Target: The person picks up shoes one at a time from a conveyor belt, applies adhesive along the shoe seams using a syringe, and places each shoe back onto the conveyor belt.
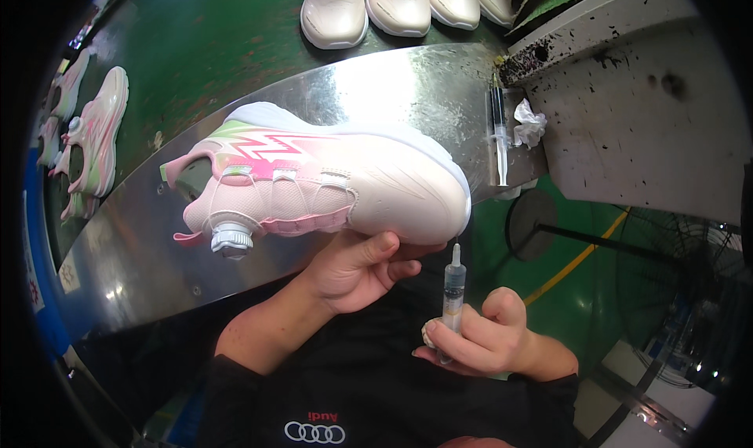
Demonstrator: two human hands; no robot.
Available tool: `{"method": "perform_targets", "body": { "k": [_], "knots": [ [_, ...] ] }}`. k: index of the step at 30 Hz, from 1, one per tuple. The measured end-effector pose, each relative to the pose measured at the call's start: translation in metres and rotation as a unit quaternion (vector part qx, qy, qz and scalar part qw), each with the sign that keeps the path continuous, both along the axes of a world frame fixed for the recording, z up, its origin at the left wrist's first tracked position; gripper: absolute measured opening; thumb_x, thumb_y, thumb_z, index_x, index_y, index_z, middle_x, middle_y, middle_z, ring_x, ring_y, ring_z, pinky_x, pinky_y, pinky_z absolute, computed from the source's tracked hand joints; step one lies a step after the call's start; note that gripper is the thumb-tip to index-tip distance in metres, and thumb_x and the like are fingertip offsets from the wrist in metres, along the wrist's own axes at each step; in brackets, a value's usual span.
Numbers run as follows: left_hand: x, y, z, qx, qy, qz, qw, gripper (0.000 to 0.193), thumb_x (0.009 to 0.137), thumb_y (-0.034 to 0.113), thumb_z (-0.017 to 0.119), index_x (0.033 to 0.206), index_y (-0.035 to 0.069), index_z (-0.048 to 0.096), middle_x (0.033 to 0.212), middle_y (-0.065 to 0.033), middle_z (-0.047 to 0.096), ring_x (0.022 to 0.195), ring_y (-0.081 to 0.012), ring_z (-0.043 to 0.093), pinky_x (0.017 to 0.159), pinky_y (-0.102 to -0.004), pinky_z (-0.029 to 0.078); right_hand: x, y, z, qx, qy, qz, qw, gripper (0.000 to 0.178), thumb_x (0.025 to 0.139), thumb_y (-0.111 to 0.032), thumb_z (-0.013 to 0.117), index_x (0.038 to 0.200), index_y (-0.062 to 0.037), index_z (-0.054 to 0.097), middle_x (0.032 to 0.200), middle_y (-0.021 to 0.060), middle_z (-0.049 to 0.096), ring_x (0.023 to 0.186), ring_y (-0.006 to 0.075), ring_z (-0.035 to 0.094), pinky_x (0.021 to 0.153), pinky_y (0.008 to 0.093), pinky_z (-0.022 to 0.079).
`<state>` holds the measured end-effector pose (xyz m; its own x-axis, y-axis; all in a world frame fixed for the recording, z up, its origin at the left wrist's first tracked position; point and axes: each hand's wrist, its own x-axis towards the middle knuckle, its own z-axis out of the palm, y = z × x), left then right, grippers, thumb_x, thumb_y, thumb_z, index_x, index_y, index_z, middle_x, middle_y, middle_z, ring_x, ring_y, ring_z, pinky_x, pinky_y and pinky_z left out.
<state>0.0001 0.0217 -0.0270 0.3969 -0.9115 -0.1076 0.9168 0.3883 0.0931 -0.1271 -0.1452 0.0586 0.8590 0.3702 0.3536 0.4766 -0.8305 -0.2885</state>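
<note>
A pale pink sneaker (pixel 314 165) with a pink zigzag, a white sole and a white lacing dial lies tipped on its side, toe to the right. My left hand (pixel 365 271) grips it near the toe from below, thumb on the upper and the other fingers partly hidden beneath. In my right hand (pixel 478 338) is a clear syringe (pixel 454 287), held upright by closed fingers. Its tip reaches the edge of the toe, by the sole; I cannot tell whether it touches. Something whitish, perhaps a crumpled wad, shows between the right fingers and the barrel.
Under the sneaker is a metal tabletop (pixel 141 252). A second syringe with dark contents (pixel 498 126) and a crumpled white tissue (pixel 529 124) lie at its right end. Several similar sneakers (pixel 333 12) stand at the back, more (pixel 102 134) at the left. A grey machine housing (pixel 627 95) rises at right.
</note>
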Motion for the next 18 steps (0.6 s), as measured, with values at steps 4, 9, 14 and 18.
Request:
{"method": "perform_targets", "body": {
  "k": [4, 9, 14, 18],
  "knots": [
    [-0.001, 0.0, 0.0, 0.005, -0.002, 0.002, 1.0, 0.042, 0.091, 0.017, 0.058, 0.129, 0.007, 0.045, 0.124, -0.012, 0.055, 0.117, -0.0252, 0.053, 0.084, -0.0295, 0.053, -0.002, 0.002, -0.003, -0.007, -0.001, -0.002, 1.0, 0.026, 0.069, -0.029, 0.075, 0.092, -0.0185, 0.067, 0.068, -0.0036, 0.045, 0.058, 0.0141, 0.029, 0.047, 0.024, 0.025],
    [-0.001, -0.002, -0.001, 0.02, -0.047, -0.006, 0.999, 0.048, 0.09, 0.024, 0.059, 0.132, 0.009, 0.043, 0.128, -0.0153, 0.051, 0.123, -0.0347, 0.047, 0.085, -0.0362, 0.054, -0.003, 0.001, -0.002, -0.014, -0.004, -0.002, 1.0, 0.026, 0.069, -0.029, 0.074, 0.092, -0.0186, 0.067, 0.066, -0.0044, 0.042, 0.058, 0.0137, 0.029, 0.047, 0.0239, 0.025],
    [-0.001, -0.01, 0.0, 0.024, -0.051, -0.004, 0.998, 0.047, 0.089, 0.026, 0.06, 0.131, 0.009, 0.044, 0.127, -0.0152, 0.053, 0.123, -0.0344, 0.047, 0.088, -0.0386, 0.053, -0.003, -0.005, -0.001, -0.02, 0.006, -0.004, 1.0, 0.026, 0.069, -0.029, 0.074, 0.091, -0.0184, 0.066, 0.064, -0.0048, 0.042, 0.057, 0.0137, 0.029, 0.047, 0.0243, 0.025],
    [0.001, -0.011, -0.003, 0.02, -0.048, 0.008, 0.999, 0.048, 0.089, 0.026, 0.06, 0.13, 0.008, 0.044, 0.126, -0.0165, 0.053, 0.122, -0.0342, 0.048, 0.09, -0.0405, 0.05, 0.006, -0.008, -0.001, -0.004, 0.023, 0.016, 1.0, 0.026, 0.068, -0.028, 0.075, 0.09, -0.0177, 0.066, 0.061, -0.0067, 0.042, 0.052, 0.0125, 0.029, 0.047, 0.0254, 0.024]
  ]
}}
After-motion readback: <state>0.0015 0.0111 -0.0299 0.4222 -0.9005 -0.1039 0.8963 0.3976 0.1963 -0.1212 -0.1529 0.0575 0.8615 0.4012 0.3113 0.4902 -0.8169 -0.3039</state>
